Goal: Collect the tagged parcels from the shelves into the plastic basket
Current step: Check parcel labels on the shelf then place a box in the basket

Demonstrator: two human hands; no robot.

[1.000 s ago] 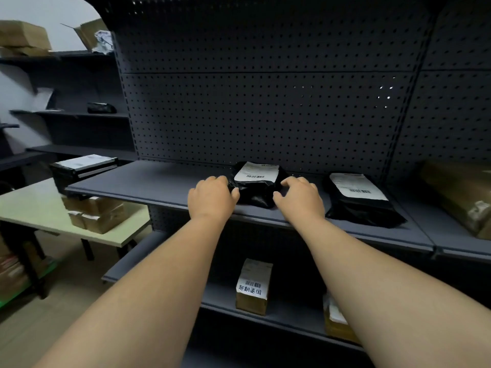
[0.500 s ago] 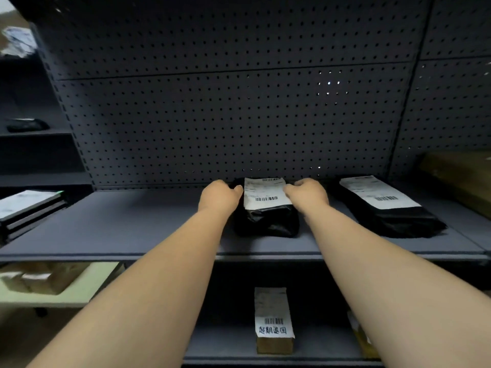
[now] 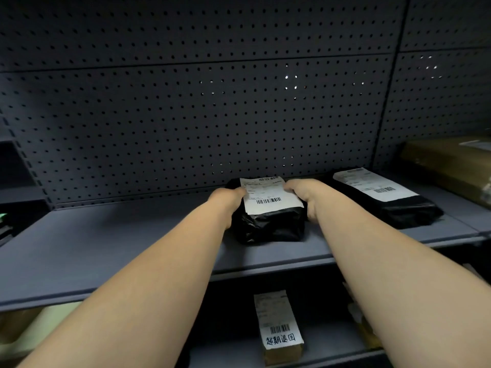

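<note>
left hand (image 3: 225, 199): clamped on the black parcel's (image 3: 268, 221) left side
right hand (image 3: 305, 193): gripping its right side
parcel: sitting on shelf (image 3: 106, 243)

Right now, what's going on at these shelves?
A person is picking parcels off a dark shelf. The left hand and right hand grip the sides of a black parcel that sits on the shelf. Another black parcel lies to its right, and a brown box stands below. No basket shows.
</note>
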